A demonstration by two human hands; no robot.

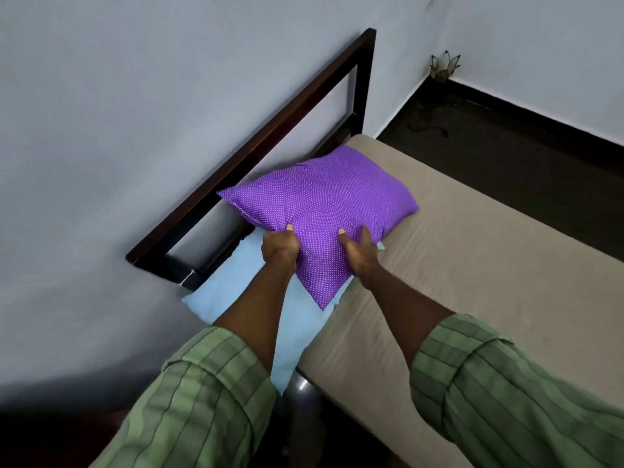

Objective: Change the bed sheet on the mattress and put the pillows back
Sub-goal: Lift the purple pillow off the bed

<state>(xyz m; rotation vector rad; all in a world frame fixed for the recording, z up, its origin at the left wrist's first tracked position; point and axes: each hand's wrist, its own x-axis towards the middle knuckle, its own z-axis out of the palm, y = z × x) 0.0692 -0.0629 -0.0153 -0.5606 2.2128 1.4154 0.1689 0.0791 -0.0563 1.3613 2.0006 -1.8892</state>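
The fingers (289, 228) of the left hand (280, 248) are curling round the near edge of the soft purple pillow with tiny white dots (320, 204), and the thumb and fingers of the right hand (359, 251) are pinching the same edge just beside it. Both hands are gripping the cloth tightly, so it is bunching up between them.

The purple pillow is lying at the head end of the bed, on top of a pale blue pillow (236, 288). Its long side is running slantwise, from the dark wooden headboard frame (270, 130) toward the open side of the bed. One corner is pointing down toward the person and another is pointing at the headboard.

The blue pillow is sticking out past the near corner of the mattress. The tan sheet on the mattress (472, 265) is lying smooth and stretching away to the right with lots of room. The grey-white wall (135, 96) is standing close behind the headboard. The dark floor (506, 146) is showing beyond the bed.

The person is wearing green striped sleeves (202, 400).
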